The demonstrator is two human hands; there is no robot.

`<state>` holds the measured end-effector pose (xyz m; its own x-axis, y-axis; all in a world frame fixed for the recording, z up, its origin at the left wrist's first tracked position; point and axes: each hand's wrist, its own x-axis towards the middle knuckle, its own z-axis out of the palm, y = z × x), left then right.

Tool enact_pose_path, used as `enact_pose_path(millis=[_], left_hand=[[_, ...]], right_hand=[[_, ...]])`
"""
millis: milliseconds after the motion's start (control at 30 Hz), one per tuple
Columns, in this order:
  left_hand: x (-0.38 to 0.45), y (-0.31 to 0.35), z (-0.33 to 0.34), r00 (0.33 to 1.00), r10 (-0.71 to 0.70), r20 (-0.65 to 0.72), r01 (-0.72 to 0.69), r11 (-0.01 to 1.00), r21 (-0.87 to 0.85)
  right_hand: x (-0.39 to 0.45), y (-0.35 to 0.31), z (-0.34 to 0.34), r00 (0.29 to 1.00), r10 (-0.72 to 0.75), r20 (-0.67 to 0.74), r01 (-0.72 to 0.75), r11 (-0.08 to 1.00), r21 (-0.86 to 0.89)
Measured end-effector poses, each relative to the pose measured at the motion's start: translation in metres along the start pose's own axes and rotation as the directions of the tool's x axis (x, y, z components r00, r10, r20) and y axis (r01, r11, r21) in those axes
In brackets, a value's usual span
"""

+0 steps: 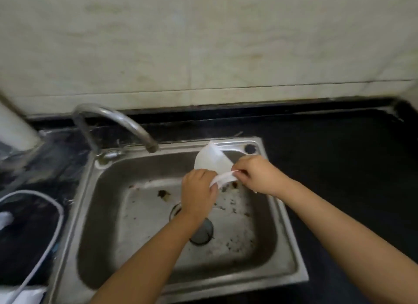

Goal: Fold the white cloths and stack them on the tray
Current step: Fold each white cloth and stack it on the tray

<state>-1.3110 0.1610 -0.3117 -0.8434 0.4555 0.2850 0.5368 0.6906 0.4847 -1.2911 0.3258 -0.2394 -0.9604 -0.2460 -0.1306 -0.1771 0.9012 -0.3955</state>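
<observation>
Both hands over steel sink (291, 254): left hand (199, 194) and right hand (260, 174) pinch white cloth (209, 157). Tap (113, 120) behind-left.

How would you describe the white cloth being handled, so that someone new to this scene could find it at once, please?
Start at the steel sink set in the black counter, with the curved tap at its back left. Over the basin's far right part, the left hand and right hand hold one white cloth between them. It is the only white thing held up above the sink.
</observation>
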Motion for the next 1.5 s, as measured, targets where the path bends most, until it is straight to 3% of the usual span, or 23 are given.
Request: enact_pose_path(millis=[100, 233, 367, 467, 533, 700, 833, 900, 967, 1000, 1067, 1133, 1233, 1300, 1433, 1500], left_hand=[[-0.008, 0.033, -0.008, 0.952, 0.305, -0.031, -0.306, 0.952, -0.014], [0.001, 0.107, -0.017, 0.742, 0.67, -0.011, -0.669, 0.74, -0.069], [-0.004, 0.202, -0.006, 0.576, 0.817, 0.013, -0.807, 0.571, -0.146], [-0.018, 0.277, 0.012, 0.327, 0.94, -0.102, -0.944, 0.321, -0.07], [-0.028, 0.325, 0.03, 0.231, 0.954, -0.192, -0.971, 0.213, -0.11], [-0.056, 0.448, 0.081, 0.174, 0.968, -0.182, -0.938, 0.106, -0.329], [-0.073, 0.54, 0.13, 0.108, 0.992, -0.064, -0.912, 0.073, -0.403], [-0.086, 0.587, 0.148, 0.17, 0.985, 0.003, -0.881, 0.153, -0.448], [-0.097, 0.63, 0.158, 0.352, 0.93, 0.104, -0.77, 0.351, -0.532], [-0.101, 0.647, 0.163, 0.424, 0.895, 0.139, -0.7, 0.421, -0.577], [-0.109, 0.671, 0.171, 0.51, 0.849, 0.14, -0.598, 0.467, -0.651], [-0.115, 0.678, 0.187, 0.466, 0.87, 0.161, -0.602, 0.445, -0.663], [-0.122, 0.658, 0.226, 0.202, 0.899, 0.387, -0.644, 0.42, -0.639], [-0.127, 0.634, 0.251, -0.003, 0.809, 0.588, -0.685, 0.427, -0.59], [-0.145, 0.601, 0.282, -0.353, 0.39, 0.85, -0.76, 0.411, -0.504], [-0.149, 0.599, 0.29, -0.462, 0.188, 0.867, -0.766, 0.408, -0.497]], right_hand=[[-0.069, 0.008, -0.014, 0.983, 0.148, -0.11, -0.144, 0.989, 0.043], [-0.168, 0.016, -0.033, 0.866, 0.385, -0.318, -0.377, 0.922, 0.089], [-0.281, 0.021, -0.051, 0.697, 0.568, -0.439, -0.533, 0.819, 0.213], [-0.363, 0.025, -0.058, 0.582, 0.662, -0.472, -0.636, 0.732, 0.243], [-0.415, 0.035, -0.058, 0.477, 0.727, -0.494, -0.722, 0.645, 0.252], [-0.546, 0.085, -0.042, 0.163, 0.886, -0.434, -0.931, 0.284, 0.231], [-0.648, 0.127, -0.036, -0.118, 0.879, -0.462, -0.935, 0.059, 0.35], [-0.689, 0.139, -0.039, -0.231, 0.836, -0.498, -0.908, -0.001, 0.42], [-0.723, 0.145, -0.046, -0.288, 0.769, -0.57, -0.891, 0.004, 0.454], [-0.738, 0.146, -0.048, -0.287, 0.734, -0.616, -0.892, 0.03, 0.451], [-0.763, 0.146, -0.049, -0.253, 0.686, -0.683, -0.897, 0.098, 0.43], [-0.779, 0.143, -0.033, -0.197, 0.679, -0.707, -0.903, 0.156, 0.401], [-0.792, 0.138, 0.016, -0.005, 0.804, -0.595, -0.92, 0.229, 0.317], [-0.791, 0.135, 0.054, 0.096, 0.923, -0.373, -0.906, 0.236, 0.351], [-0.771, 0.133, 0.103, 0.274, 0.951, 0.147, -0.862, 0.175, 0.475], [-0.764, 0.139, 0.112, 0.336, 0.878, 0.342, -0.848, 0.124, 0.515]])
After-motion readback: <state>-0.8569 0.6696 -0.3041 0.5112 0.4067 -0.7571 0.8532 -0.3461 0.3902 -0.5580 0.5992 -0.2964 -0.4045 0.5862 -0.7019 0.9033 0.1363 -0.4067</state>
